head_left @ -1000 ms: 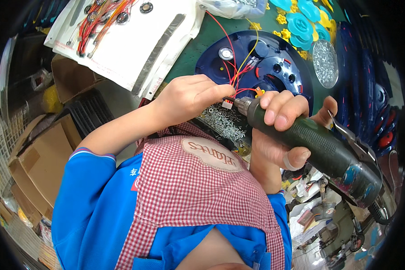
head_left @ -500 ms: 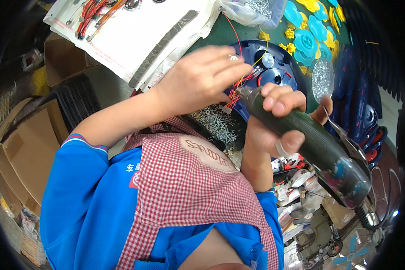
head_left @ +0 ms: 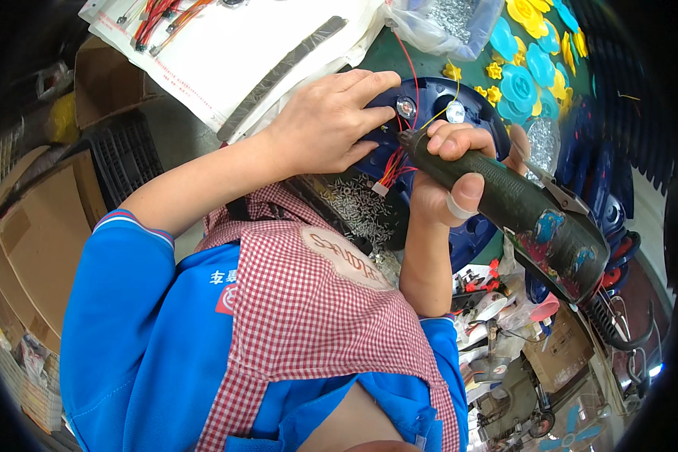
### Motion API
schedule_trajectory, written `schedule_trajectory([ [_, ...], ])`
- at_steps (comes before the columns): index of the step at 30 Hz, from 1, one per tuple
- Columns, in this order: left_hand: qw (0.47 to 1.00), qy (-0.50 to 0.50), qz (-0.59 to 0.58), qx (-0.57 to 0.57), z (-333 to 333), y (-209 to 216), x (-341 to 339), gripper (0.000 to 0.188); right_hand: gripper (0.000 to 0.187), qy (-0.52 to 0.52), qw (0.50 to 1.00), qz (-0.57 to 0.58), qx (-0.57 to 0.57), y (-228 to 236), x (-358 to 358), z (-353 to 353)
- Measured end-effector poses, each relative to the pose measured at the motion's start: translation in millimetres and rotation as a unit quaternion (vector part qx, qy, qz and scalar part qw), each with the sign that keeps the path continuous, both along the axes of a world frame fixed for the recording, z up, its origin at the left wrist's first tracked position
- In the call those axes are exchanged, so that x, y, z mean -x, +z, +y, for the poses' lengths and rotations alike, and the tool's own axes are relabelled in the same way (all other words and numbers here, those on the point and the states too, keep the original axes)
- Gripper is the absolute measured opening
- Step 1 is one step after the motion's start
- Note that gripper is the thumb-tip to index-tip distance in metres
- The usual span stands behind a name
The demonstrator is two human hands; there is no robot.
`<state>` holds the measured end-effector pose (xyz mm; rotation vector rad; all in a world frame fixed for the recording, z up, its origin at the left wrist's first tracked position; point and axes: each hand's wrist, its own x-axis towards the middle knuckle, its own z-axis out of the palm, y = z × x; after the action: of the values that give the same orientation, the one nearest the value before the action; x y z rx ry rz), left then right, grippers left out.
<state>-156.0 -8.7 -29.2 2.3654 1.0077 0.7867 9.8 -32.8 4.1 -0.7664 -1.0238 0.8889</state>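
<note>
My right hand (head_left: 434, 197) is wrapped round a dark green electric screwdriver (head_left: 505, 200), its body slanting down to the right and its tip over a round blue plastic housing (head_left: 484, 120). My left hand (head_left: 325, 124) lies at the housing's left edge, fingers apart and stretched toward a small round black part (head_left: 405, 108); I see nothing in its grasp. Red and yellow wires run across the housing. A red wire bundle (head_left: 392, 167) ends in a white connector (head_left: 380, 189) below my left fingertips. Whether the screwdriver tip touches a screw cannot be made out.
Loose screws (head_left: 358, 207) lie in front of the housing. A clear bag of small metal pieces (head_left: 452, 19) sits behind it. Yellow and turquoise plastic flowers (head_left: 518, 90) cover the far right. A white sheet (head_left: 226, 60) with wired parts lies far left. Cardboard boxes (head_left: 45, 248) stand at left.
My left hand has drawn back from the wires and screwdriver tip, uncovering the round black part. The screwdriver tip has shifted slightly up, and its rear end has swung a little left.
</note>
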Motion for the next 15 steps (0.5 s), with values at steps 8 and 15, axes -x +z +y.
schedule_trajectory([
  [8, 1.000, 0.009, -0.004, -0.014, -1, -3, -1, 0.041, 0.064, 0.056, 0.997, -0.017, -0.041, -13, -5, 3],
  [15, 1.000, 0.012, -0.005, -0.018, -1, -5, -1, 0.039, 0.073, 0.072, 0.997, 0.018, -0.021, -12, -4, 2],
])
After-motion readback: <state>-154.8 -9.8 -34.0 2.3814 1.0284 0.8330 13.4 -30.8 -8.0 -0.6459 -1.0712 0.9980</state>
